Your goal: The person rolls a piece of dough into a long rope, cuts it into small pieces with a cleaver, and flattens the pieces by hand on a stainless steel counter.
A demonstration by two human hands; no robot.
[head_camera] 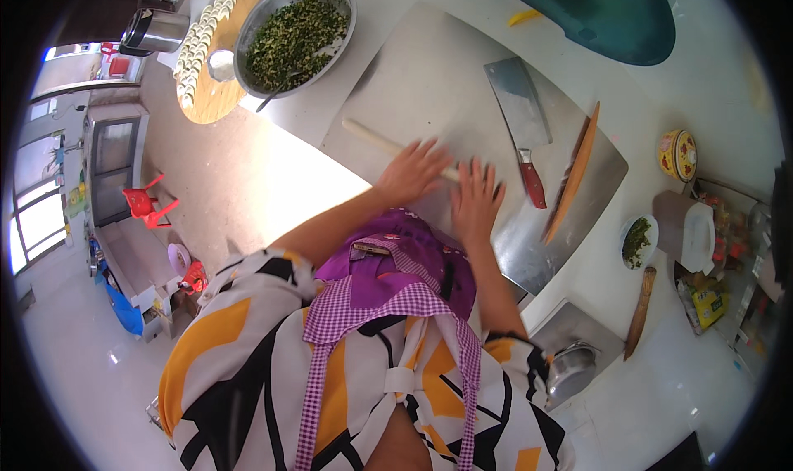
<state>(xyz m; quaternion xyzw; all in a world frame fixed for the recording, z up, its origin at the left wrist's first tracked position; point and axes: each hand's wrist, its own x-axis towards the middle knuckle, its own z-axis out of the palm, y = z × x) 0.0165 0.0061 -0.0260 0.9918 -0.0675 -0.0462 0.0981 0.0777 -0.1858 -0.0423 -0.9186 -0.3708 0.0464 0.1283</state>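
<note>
A long pale rope of dough [372,135] lies on a stainless steel board [427,68] in front of me. My left hand [414,172] rests flat across the dough with its fingers spread. Beside it, my right hand [477,201] is palm down at the rope's right end, fingers apart and slightly blurred. Neither hand grasps anything; part of the dough is hidden beneath them. To the right on the board are a cleaver [523,112] with a red handle and a tapered wooden rolling pin [576,167].
A steel bowl [238,37] holds chopped green filling with a spoon. Left of it, a wooden board [210,109] carries rows of dumplings [201,44]. On the right are a small bowl of greens [636,242], a wooden stick [640,313], a yellow lidded pot [677,155] and a steel pot [571,369].
</note>
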